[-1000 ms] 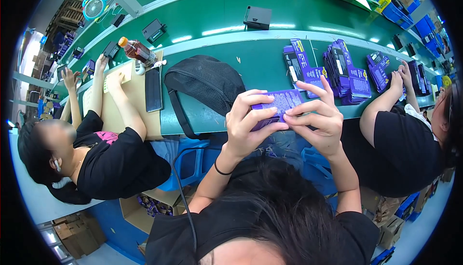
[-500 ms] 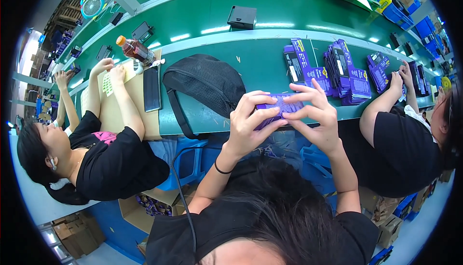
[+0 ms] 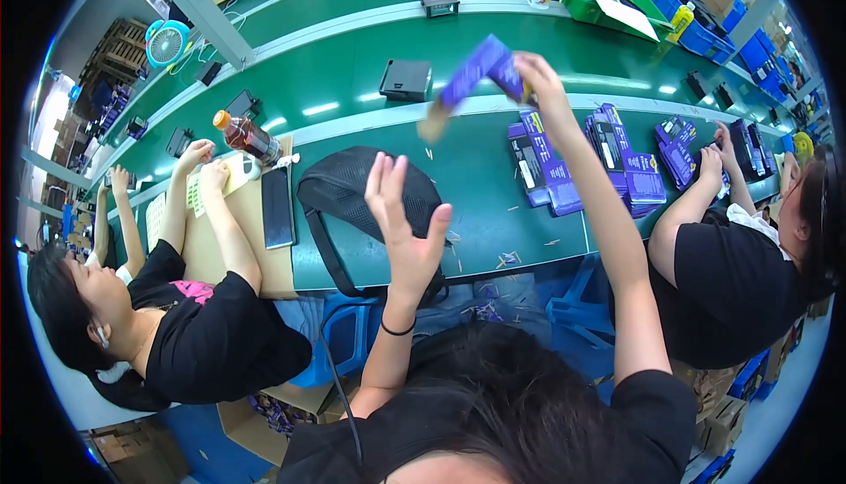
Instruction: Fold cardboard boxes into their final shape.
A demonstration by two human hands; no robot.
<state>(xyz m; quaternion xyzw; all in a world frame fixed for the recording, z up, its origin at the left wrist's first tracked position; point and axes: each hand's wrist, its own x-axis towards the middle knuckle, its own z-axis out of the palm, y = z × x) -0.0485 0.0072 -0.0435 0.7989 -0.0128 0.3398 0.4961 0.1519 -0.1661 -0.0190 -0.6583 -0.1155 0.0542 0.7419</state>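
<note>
My right hand [image 3: 542,87] is raised over the green table, its fingers closed on one end of a purple cardboard box [image 3: 471,74]. The box hangs bent at an angle to the left, blurred by motion, with a brownish far end. My left hand [image 3: 404,224] is up with fingers stretched and thumb apart, holding nothing, in front of a black mesh bag [image 3: 361,193]. To the right of the bag, flat purple boxes lie in overlapping stacks: one stack [image 3: 546,175] nearer, another [image 3: 621,167] beside it.
A person on the left works over a cardboard sheet [image 3: 211,246] beside a dark phone-like slab [image 3: 278,211] and a drink bottle [image 3: 247,136]. Another person on the right handles purple boxes [image 3: 677,153]. A black device [image 3: 405,80] stands on the conveyor. Small scraps [image 3: 508,259] litter the table edge.
The purple box has gone from between both hands to my right hand alone, up and away, and now looks unfolded. My left hand has let go and opened.
</note>
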